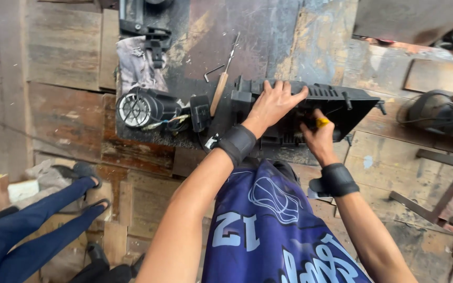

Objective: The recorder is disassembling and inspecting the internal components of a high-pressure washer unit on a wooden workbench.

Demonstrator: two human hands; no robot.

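- black plastic housing [336, 105] lies on the worktop [268, 36], at its near edge, right of centre; long axis runs left-right across the view, open side toward the person.
- left hand [272, 105] rests on the housing's top left rim, fingers [284, 90] spread flat over the edge, pressing down; no pinch.
- right hand [318, 137] is at the housing's near face, just beside the left hand, fingers curled tight around a yellow-handled tool [322, 122]; tool tip hidden inside the housing, cannot tell what it meets.
- both hands touch the housing; the right is lower and nearer the person, the left further up and across the rim.
- black wrist bands on both arms.
- left of the housing: a wooden-handled screwdriver [220, 90] lying on a slant, a small hex key [213, 71] beside its shaft, then a round motor [141, 109] with loose wires, near but apart from the housing.
- a black bracket [150, 36] and a grey rag [137, 63] further back on the worktop.
- nothing stands between the hands and the housing.
- far left, another person's legs [38, 220] in dark blue trousers, well apart; a dark machine [441, 112] at the right edge.
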